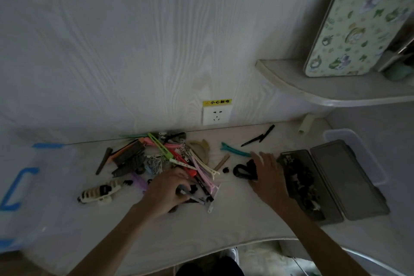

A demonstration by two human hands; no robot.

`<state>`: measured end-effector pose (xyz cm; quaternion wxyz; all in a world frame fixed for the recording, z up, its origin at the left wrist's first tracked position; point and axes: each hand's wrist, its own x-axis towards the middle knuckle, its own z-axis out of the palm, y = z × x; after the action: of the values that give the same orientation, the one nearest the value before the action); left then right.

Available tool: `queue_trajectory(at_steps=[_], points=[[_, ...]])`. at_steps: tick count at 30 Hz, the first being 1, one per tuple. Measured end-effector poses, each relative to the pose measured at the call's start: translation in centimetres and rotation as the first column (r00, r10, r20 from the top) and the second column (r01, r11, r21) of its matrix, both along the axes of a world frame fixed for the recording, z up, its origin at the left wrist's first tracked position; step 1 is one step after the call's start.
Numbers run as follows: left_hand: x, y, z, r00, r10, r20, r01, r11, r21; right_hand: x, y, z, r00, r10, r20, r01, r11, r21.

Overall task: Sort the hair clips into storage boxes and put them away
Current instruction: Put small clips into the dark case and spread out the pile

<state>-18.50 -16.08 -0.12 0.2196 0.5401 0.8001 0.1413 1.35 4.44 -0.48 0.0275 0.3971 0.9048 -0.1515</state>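
**Two hands in the clip pile, grey box open at the right**

The clips lie in a loose heap on the white desk, just below the wall, their long axes crossing every way: a green one slants from upper left to lower right, pale pink ones fan down to the right, dark ones point left. A teal clip lies apart, nearly level, and a black clip slants up to the right near the wall. A striped claw clip lies by itself at the left, long axis near level.

The left hand rests on the near edge of the heap, fingers curled round a small dark clip. The right hand has its fingers spread over a black clip, touching it; whether it grips cannot be told.

The grey box stands open just right of that hand, its long axis running away and left, dark clips in its left half. A clear tub sits behind it.

A socket with a yellow label sits in the wood-grain wall. A shelf at the upper right holds a flowered tin. A blue-trimmed clear bin at the left is blurred and cut off.
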Motion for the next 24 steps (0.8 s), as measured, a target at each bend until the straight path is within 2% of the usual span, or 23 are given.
queue_trajectory(at_steps=[1,3,5,6,9,12,16,20,24], points=[[-0.1,0.1,0.1,1.000,-0.010,-0.007,0.010,1.000,-0.001,-0.4,-0.3,0.4,1.000,-0.006,-0.010,0.006,0.999,0.049],[-0.4,0.2,0.3,0.999,-0.034,-0.042,0.034,0.999,-0.003,-1.8,-1.4,0.5,0.985,0.081,-0.156,-0.065,0.992,0.104],[-0.3,0.3,0.4,0.995,-0.038,-0.089,0.039,0.999,0.017,-3.4,-2.7,0.2,0.955,0.158,-0.250,-0.143,0.987,0.078],[-0.4,0.3,0.3,0.994,-0.037,-0.107,0.041,0.998,0.040,-4.3,-3.4,0.2,0.964,0.153,-0.219,-0.146,0.988,0.047],[0.0,0.3,0.0,0.993,-0.004,-0.114,0.019,0.991,0.134,-6.4,-4.5,-0.8,0.995,0.096,0.023,-0.096,0.995,0.002],[0.5,0.5,-0.2,0.996,-0.012,-0.091,0.024,0.992,0.126,-7.2,-5.1,-1.8,0.989,0.111,0.097,-0.110,0.994,-0.015],[0.7,0.8,-0.7,0.987,-0.014,-0.159,0.031,0.995,0.100,-6.1,-5.1,-2.2,0.998,0.059,-0.024,-0.062,0.986,-0.154],[0.9,1.1,-1.0,0.992,0.013,-0.125,0.002,0.993,0.120,-3.3,-4.9,-1.2,0.962,-0.099,-0.255,0.000,0.933,-0.360],[1.0,1.0,-1.7,0.996,0.049,-0.072,-0.041,0.992,0.116,0.9,-4.1,2.1,0.909,-0.246,-0.336,0.114,0.923,-0.368]])
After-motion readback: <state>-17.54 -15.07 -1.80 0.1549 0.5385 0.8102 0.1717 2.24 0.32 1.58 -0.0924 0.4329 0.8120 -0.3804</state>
